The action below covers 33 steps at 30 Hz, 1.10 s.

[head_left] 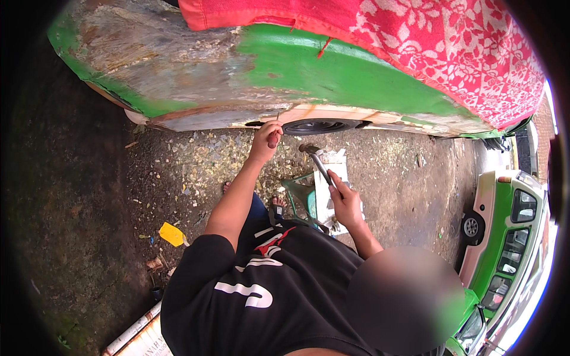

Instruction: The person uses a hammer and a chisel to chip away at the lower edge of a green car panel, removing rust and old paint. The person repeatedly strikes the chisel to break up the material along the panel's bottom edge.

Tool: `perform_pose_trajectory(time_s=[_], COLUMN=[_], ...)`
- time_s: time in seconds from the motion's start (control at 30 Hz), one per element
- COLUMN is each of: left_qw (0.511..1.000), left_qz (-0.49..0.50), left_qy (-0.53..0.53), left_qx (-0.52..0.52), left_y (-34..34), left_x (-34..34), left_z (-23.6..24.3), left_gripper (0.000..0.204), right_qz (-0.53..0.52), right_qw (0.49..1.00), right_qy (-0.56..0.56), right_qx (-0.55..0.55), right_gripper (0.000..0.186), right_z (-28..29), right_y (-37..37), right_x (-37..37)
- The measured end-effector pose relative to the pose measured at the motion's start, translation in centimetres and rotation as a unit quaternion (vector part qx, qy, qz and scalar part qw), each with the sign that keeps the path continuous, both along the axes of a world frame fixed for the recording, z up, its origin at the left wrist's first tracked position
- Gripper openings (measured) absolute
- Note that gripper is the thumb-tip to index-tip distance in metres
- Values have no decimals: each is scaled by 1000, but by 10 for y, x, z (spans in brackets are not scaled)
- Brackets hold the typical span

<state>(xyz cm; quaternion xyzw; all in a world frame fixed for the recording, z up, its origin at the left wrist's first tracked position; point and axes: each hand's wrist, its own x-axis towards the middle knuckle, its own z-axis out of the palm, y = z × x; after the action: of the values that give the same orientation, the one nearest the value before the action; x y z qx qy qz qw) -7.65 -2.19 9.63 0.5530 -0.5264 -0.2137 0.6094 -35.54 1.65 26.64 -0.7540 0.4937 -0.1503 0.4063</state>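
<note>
My left hand [265, 142] is closed around a red-handled screwdriver [273, 140], its thin metal shaft pointing at the lower edge of a vehicle body [332, 65]. That green panel has large bare, rusty and scraped patches, with a pale strip along its lower edge beside the wheel [320, 126]. Whether the screwdriver's tip touches the metal, I cannot tell. Lower and to the right, my right hand [346, 202] grips a hammer [320, 165] by its handle. The hammer's head is raised near the wheel, apart from the screwdriver and the panel.
A red and white floral cloth [439, 47] drapes over the vehicle. Close to my feet stand a green stool [301, 197] and a white sheet [325, 204]. Pale flakes litter the ground [202, 172], and a yellow piece [171, 234] lies at left. Another green van [504, 231] is parked at right.
</note>
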Motion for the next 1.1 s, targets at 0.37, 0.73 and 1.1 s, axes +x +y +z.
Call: perform_pose_trajectory(time_s=[0.37, 0.73, 1.1], left_qw=[1000, 998, 999], left_qz=[-4, 37, 22], left_qy=[10, -16, 18], left_qx=[-6, 43, -17], left_y=[-13, 25, 0], left_x=[-14, -18, -9], left_z=[2, -34, 7], left_gripper=[23, 25, 19], right_qz=[164, 47, 17], right_qw=[944, 994, 999], right_qy=[-114, -51, -25], right_qx=[-261, -79, -40], right_gripper=[45, 42, 39], right_z=[-14, -37, -31], right_y=[-11, -2, 3], right_x=[24, 3, -11])
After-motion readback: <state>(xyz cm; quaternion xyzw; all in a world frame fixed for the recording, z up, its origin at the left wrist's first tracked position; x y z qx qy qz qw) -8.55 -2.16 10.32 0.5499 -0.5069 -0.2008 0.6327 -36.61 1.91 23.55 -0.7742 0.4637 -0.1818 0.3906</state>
